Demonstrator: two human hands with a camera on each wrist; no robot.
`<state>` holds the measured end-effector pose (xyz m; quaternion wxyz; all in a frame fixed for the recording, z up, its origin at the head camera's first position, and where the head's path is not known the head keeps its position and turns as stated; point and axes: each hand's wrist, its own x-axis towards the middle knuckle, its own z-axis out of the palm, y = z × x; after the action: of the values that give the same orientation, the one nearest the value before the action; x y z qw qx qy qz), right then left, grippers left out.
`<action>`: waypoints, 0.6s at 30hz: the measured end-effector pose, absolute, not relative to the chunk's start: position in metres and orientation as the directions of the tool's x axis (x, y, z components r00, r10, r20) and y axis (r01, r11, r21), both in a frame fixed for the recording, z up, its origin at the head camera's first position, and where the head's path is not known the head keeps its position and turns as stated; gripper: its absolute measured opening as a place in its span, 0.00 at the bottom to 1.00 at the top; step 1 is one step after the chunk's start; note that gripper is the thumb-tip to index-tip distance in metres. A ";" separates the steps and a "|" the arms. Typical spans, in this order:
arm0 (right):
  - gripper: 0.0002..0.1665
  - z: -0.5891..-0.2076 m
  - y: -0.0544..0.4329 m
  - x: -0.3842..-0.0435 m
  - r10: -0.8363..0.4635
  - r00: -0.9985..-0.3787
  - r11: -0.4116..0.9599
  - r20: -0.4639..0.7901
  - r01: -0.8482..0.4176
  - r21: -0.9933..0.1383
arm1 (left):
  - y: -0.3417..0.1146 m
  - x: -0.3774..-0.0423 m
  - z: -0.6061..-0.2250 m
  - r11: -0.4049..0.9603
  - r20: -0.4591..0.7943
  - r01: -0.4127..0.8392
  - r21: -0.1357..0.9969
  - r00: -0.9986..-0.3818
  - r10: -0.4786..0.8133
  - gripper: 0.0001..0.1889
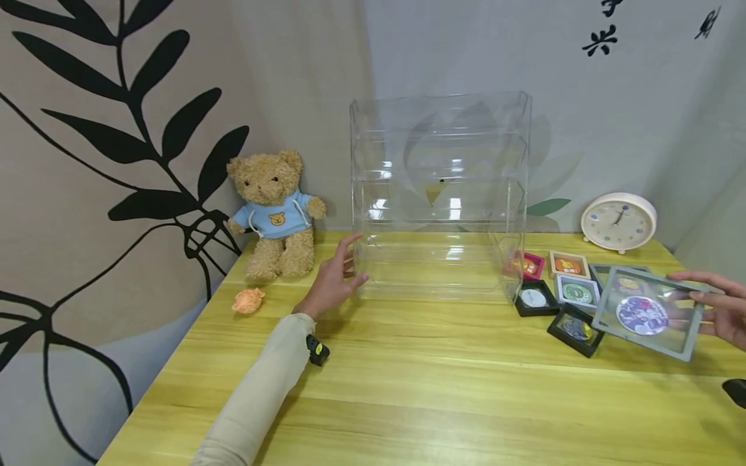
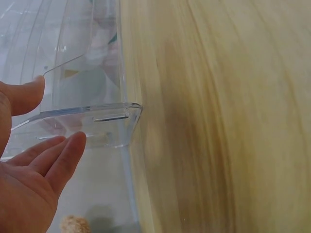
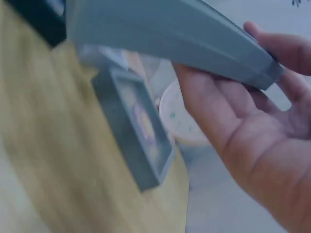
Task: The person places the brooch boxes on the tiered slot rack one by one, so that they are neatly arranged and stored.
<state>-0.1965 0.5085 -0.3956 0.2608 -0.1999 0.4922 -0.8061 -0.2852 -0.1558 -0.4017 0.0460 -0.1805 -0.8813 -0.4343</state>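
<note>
A clear plastic display rack (image 1: 437, 262) with several tiers stands at the back middle of the table. My left hand (image 1: 335, 278) is at its left side; in the left wrist view the thumb and straight fingers (image 2: 65, 162) lie on either side of the clear side panel (image 2: 87, 110), and firm contact is hard to tell. At the right, my right hand (image 1: 723, 307) holds a grey-blue display frame (image 1: 614, 327) by its right side, tilted above the table. A round purple-and-white badge (image 1: 642, 315) shows through its clear window. In the right wrist view, fingers and thumb pinch the frame's edge (image 3: 165, 39).
Several small frames lie right of the rack, among them a black one (image 1: 576, 330), a white-blue one (image 1: 577, 291) and a pink one (image 1: 531, 265). A white clock (image 1: 619, 222) stands behind. Left are a teddy bear (image 1: 274, 217) and an orange fluffy piece (image 1: 248, 301).
</note>
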 end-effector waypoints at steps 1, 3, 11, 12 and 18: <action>0.37 -0.394 0.504 -0.196 -0.589 -0.803 -0.393 0.091 0.186 -0.901 | -0.156 -0.285 -0.402 0.557 0.238 0.359 0.749 -0.930 0.279 0.45; 0.37 -0.390 0.494 -0.197 -0.538 -0.829 -0.428 0.150 0.115 -0.896 | -0.156 -0.285 -0.402 0.555 0.243 0.364 0.748 -0.928 0.281 0.45; 0.31 -0.359 0.439 -0.199 -0.312 -0.917 -0.413 0.248 -0.105 -0.905 | -0.155 -0.284 -0.400 0.542 0.243 0.363 0.758 -0.928 0.282 0.45; 0.30 -0.354 0.432 -0.200 -0.300 -0.922 -0.401 0.245 -0.111 -0.909 | -0.155 -0.284 -0.400 0.540 0.244 0.363 0.759 -0.928 0.281 0.45; 0.27 -0.326 0.396 -0.213 -0.334 -0.908 -0.389 0.252 -0.110 -0.915 | -0.156 -0.285 -0.403 0.539 0.244 0.366 0.758 -0.927 0.286 0.45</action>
<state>-0.2128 0.3957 -0.3262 0.0692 -0.2027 0.5484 -0.8083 -0.2851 -0.1555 -0.4032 0.0453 -0.1862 -0.8760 -0.4425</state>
